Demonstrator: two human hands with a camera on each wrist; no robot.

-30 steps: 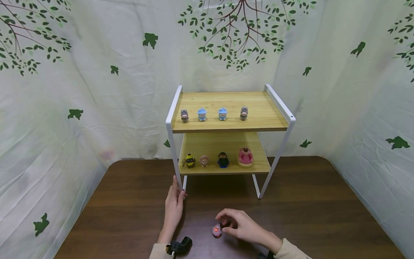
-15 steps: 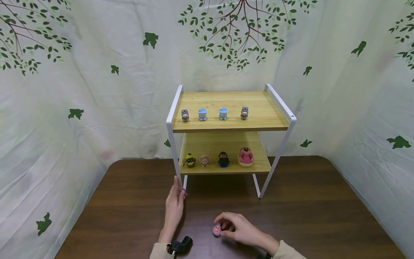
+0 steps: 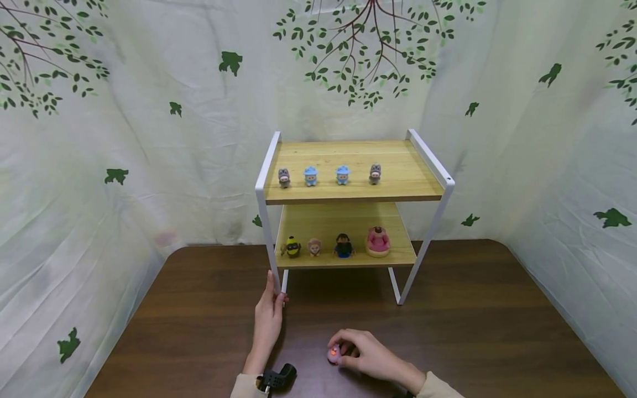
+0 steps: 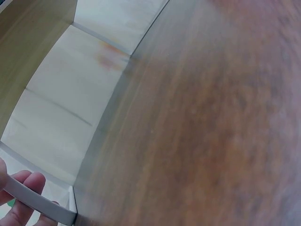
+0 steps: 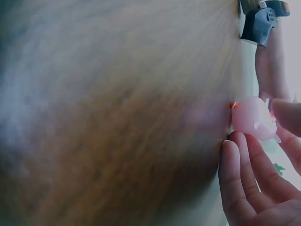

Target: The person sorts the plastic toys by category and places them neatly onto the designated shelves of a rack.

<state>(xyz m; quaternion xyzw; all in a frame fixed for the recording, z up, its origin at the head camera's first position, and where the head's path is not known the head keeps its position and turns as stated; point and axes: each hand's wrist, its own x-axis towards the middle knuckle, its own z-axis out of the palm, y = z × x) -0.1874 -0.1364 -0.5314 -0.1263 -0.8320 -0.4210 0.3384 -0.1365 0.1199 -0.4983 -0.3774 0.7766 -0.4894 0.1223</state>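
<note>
With my left hand (image 3: 267, 320) I hold the white front-left leg (image 4: 40, 205) of a two-tier shelf (image 3: 353, 198); in the left wrist view the fingers lie around the bar. Near the front of the table, a small pink figurine (image 3: 334, 354) with an orange spot stands upright. My right hand (image 3: 365, 354) pinches it from the right, and in the right wrist view thumb and fingers sit on either side of its pink body (image 5: 249, 117). The figurine's base is right at the tabletop.
On the upper board stand two grey figurines (image 3: 375, 174) and two blue-hatted ones (image 3: 311, 176). The lower board bears a yellow-and-black figure (image 3: 292, 247), a small beige one (image 3: 314, 247), a dark-haired one (image 3: 343, 246) and a pink bear (image 3: 378, 242). Leaf-print cloth (image 3: 209, 138) surrounds the brown table (image 3: 473, 309).
My right hand has moved slightly left and its fingers have closed in around the pink figurine. The left hand stays on the shelf leg.
</note>
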